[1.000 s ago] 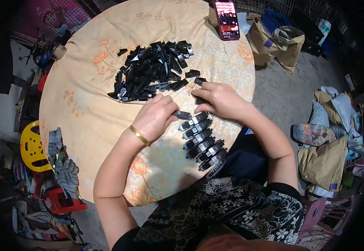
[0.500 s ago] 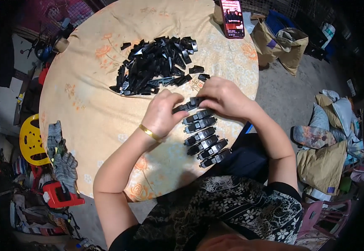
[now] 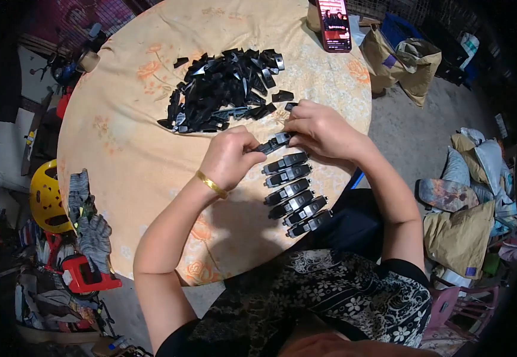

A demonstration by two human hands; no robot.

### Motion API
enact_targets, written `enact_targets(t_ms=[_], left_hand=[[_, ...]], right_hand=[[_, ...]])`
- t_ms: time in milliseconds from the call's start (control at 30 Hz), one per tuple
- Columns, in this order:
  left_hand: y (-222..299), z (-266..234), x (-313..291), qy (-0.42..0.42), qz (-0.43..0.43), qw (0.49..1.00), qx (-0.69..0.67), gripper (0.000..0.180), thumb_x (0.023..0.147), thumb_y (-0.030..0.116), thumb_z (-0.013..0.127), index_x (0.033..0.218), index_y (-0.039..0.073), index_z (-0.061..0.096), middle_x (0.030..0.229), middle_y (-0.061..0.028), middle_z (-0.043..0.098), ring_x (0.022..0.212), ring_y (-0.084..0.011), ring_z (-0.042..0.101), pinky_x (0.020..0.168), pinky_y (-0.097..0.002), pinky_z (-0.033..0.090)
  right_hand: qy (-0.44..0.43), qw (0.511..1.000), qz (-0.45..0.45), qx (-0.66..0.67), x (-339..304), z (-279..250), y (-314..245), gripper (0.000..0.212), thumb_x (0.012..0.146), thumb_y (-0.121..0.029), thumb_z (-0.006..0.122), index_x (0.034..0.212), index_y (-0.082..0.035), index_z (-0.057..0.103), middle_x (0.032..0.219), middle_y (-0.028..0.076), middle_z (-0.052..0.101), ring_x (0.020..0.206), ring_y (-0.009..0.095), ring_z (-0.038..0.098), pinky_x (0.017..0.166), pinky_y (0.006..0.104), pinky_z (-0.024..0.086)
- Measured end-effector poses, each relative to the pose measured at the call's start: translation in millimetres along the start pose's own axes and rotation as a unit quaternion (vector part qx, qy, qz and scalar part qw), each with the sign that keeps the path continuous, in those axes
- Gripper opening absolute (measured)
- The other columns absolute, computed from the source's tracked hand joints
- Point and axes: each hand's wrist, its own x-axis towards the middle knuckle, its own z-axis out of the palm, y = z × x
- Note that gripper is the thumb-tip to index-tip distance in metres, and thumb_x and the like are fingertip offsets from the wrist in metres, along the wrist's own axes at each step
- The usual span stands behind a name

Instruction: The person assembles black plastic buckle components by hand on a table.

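Between my two hands is a black plastic part [image 3: 274, 143], long and narrow, held just over the table. My left hand [image 3: 232, 156], with a gold bracelet at the wrist, pinches its left end between thumb and fingers. At its right end my right hand [image 3: 323, 132] closes with bent fingers, partly hiding that end. Toward me from the hands, several similar black parts [image 3: 289, 191] lie side by side in a slanting row. Beyond the hands is a heaped pile of small black plastic pieces [image 3: 217, 89]. A loose black piece [image 3: 282, 96] sits off the pile's right side.
A round table [image 3: 133, 196] carries a flowered cloth. A lit phone [image 3: 334, 27] stands at its far right edge. Grey gloves [image 3: 92, 232] hang over the left edge near a yellow stool [image 3: 47, 199]. Paper bags [image 3: 458, 238] and sacks lie on the floor at right.
The black part has shifted slightly away from me and to the right between my hands. My left thumb has drawn back toward its left end. The row and pile stay put.
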Motion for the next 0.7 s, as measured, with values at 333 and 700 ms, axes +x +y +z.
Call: enact_targets(t_ms=[333, 700], left_hand=[[6.3, 11.8, 0.2, 0.008, 0.008, 1.000, -0.028, 0.018, 0.067, 0.012, 0.079, 0.073, 0.000, 0.066, 0.074, -0.0126, 0.060, 0.071, -0.0281, 0.061, 0.065, -0.0362, 0.048], [-27.0, -17.1, 25.6, 0.195, 0.099, 0.940, 0.263, 0.024, 0.071, 0.010, 0.073, 0.093, 0.004, 0.066, 0.094, -0.0089, 0.062, 0.092, -0.0307, 0.053, 0.077, -0.0380, 0.045]], right_hand=[[-0.023, 0.999, -0.016, 0.041, -0.5, 14.6, -2.6, 0.023, 0.074, -0.017, 0.074, 0.089, -0.001, 0.067, 0.090, 0.010, 0.062, 0.086, 0.029, 0.056, 0.076, 0.0386, 0.047], [0.127, 0.989, 0.060, -0.056, 2.2, 9.6, 16.8, 0.022, 0.082, -0.023, 0.068, 0.094, -0.004, 0.068, 0.088, 0.012, 0.063, 0.087, 0.032, 0.060, 0.076, 0.0396, 0.049]])
